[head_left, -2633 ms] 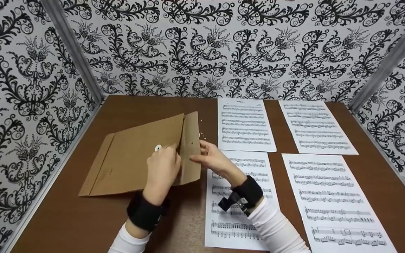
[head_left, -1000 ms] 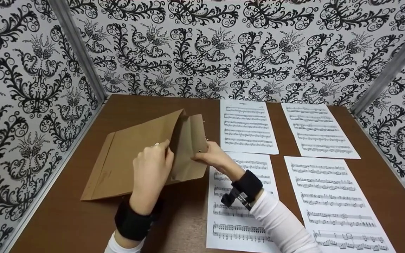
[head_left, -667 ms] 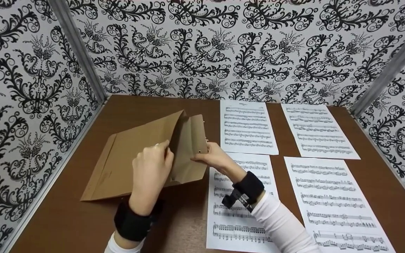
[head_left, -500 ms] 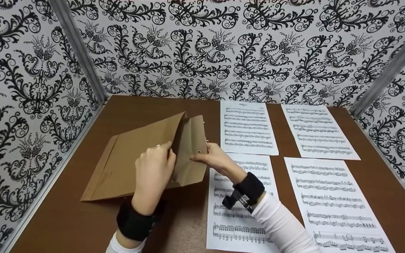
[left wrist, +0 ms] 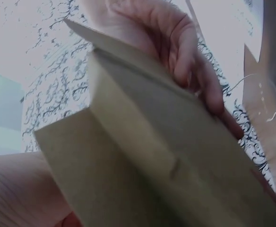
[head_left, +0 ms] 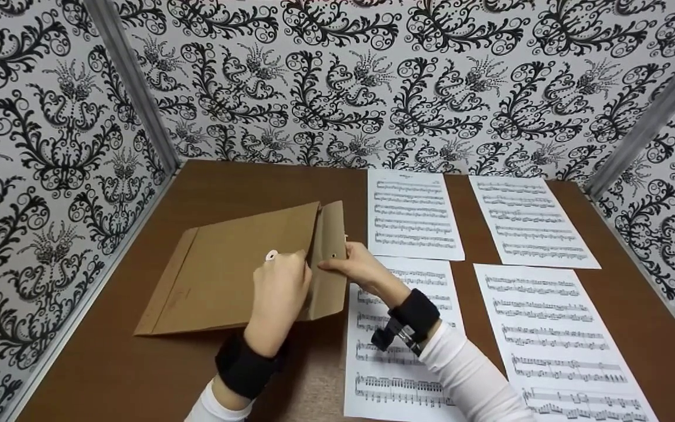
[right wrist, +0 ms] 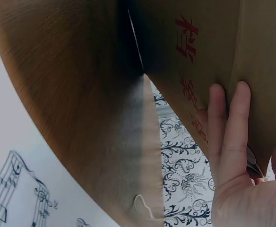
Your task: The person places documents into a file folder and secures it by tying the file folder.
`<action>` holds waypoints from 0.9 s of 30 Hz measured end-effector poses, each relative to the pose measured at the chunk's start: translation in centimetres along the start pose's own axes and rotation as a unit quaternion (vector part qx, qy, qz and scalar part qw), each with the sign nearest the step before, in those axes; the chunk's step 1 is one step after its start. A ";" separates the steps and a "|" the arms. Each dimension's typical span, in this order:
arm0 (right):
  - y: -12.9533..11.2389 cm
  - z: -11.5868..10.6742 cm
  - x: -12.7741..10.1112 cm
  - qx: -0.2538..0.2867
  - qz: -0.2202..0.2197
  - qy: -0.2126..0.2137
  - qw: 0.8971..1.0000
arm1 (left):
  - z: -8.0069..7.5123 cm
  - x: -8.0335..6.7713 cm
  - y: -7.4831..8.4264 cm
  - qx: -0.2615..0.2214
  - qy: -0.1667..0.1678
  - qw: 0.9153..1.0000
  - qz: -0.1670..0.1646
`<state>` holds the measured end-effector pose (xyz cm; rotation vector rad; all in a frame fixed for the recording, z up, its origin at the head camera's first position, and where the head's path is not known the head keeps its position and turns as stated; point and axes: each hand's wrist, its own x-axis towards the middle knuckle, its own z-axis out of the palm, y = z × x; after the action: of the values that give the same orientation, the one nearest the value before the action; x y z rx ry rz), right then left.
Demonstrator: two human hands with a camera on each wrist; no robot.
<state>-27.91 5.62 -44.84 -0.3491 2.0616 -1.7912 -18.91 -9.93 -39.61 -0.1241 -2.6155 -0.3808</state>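
A brown paper document envelope (head_left: 226,269) is held tilted above the table, its mouth facing right and only slightly parted. My left hand (head_left: 282,287) grips the upper panel at the mouth, fingers curled over the edge; a white button disc (head_left: 271,255) shows just past the knuckles. My right hand (head_left: 364,269) pinches the unfolded flap (head_left: 330,223), thumb on its inner face. In the right wrist view, two straight fingers (right wrist: 235,127) lie against the envelope's underside (right wrist: 209,42), which bears red printed characters. The inside of the envelope is hidden.
Several sheets of printed music lie at right: a far-left sheet (head_left: 413,217), a far-right sheet (head_left: 537,223), a near-right sheet (head_left: 554,334), and a near-left sheet (head_left: 396,381) under my right forearm. A white string (right wrist: 145,208) hangs near the envelope. Patterned walls (head_left: 337,88) enclose the brown table (head_left: 255,181).
The envelope's mouth, spread wide about a second ago, has narrowed. My left hand has moved right with the upper panel, uncovering the white disc. My right hand has stayed nearly still on the flap.
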 end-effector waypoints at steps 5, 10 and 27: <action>0.4 -0.1 0.3 -0.011 0.010 0.004 1.000 | 1.5 -0.1 0.1 0.008 0.007 1.000 0.008; 0.9 -0.2 0.7 -0.008 0.038 0.011 0.999 | 3.0 -0.2 0.1 0.020 0.013 1.000 0.017; 1.8 -0.7 1.0 0.040 0.078 -0.028 0.996 | 6.9 0.3 -1.3 0.047 -0.024 0.998 0.031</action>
<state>-28.98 6.12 -46.70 -0.2071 1.9174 -1.7445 -22.48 -9.17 -45.56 -0.1834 -2.6652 -0.2346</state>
